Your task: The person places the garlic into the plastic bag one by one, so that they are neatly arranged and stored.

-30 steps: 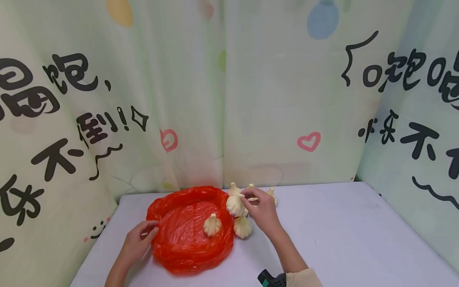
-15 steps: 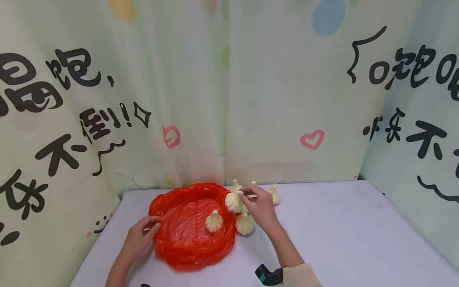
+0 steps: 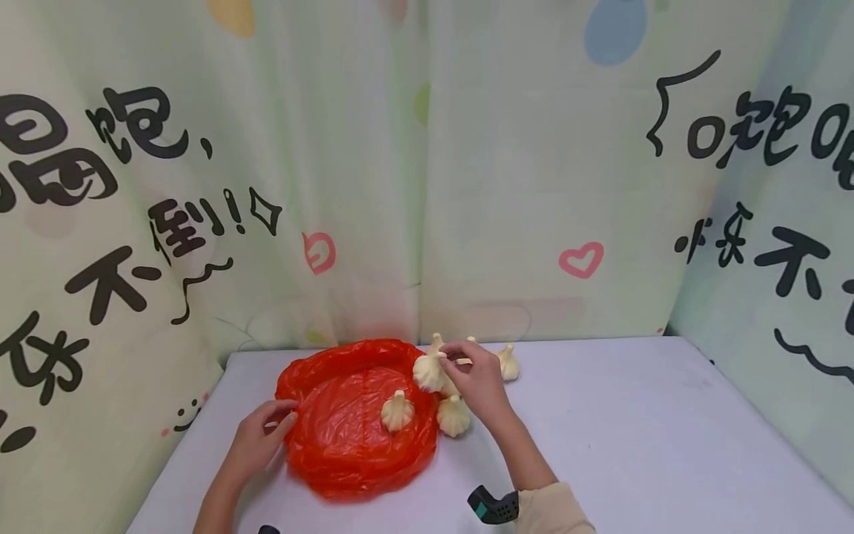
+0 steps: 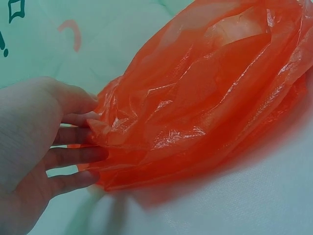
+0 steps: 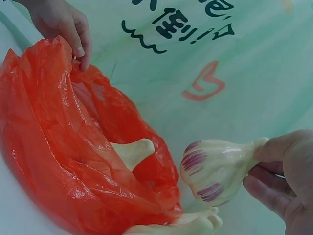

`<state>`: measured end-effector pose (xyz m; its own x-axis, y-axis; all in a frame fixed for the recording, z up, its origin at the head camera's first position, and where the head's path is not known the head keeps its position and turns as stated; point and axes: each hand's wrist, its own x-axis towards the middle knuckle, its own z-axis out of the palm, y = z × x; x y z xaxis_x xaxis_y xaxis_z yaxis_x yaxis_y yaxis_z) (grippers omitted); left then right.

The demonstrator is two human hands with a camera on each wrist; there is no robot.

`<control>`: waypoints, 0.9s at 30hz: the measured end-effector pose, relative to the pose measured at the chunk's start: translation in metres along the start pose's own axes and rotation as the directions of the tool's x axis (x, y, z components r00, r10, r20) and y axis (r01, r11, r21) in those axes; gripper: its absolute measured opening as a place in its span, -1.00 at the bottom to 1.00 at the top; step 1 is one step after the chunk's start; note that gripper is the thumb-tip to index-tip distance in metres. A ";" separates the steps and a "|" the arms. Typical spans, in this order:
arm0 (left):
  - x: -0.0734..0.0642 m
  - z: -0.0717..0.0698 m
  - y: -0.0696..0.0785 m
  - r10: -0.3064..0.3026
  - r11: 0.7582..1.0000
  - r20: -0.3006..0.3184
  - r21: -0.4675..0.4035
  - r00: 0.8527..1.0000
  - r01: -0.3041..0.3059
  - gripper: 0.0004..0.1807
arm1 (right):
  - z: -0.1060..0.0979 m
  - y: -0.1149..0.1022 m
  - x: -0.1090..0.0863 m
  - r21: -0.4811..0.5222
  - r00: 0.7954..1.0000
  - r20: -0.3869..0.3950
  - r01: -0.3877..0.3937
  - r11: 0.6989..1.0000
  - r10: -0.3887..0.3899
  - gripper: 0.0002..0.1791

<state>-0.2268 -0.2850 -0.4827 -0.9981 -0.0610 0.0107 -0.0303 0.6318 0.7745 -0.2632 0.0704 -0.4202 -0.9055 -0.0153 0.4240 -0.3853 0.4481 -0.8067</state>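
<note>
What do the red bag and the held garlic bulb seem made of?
Red bag: likely thin plastic film, glossy and partly see-through; it is crinkled, with bright highlights.
Garlic bulb, pinched by the right hand: possibly moulded plastic, given its smooth, shiny surface and painted-looking purple streaks; real garlic can't be ruled out.

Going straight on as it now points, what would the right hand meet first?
Probably the rim of the red bag, with the pinched garlic bulb leading the right hand; depth is unclear, so it might pass over.

white table (image 3: 634, 423), pale curtain (image 3: 500, 185), black lettering (image 3: 102, 297)
</note>
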 end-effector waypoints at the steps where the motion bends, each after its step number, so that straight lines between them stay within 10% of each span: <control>1: 0.000 0.000 0.000 0.003 1.000 0.000 0.000 1.000 -0.003 -0.62 | 0.001 0.000 0.000 -0.003 1.000 0.000 0.003 1.000 -0.003 -0.81; 27: 0.001 -0.002 -0.003 -0.007 1.000 0.004 0.012 1.000 0.007 -0.62 | 0.023 0.002 0.010 0.001 1.000 0.019 0.007 1.000 -0.007 -0.84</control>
<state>-0.2274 -0.2888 -0.4840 -0.9981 -0.0622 0.0028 -0.0378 0.6403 0.7672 -0.2769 0.0508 -0.4265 -0.9059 -0.0352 0.4220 -0.3919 0.4475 -0.8039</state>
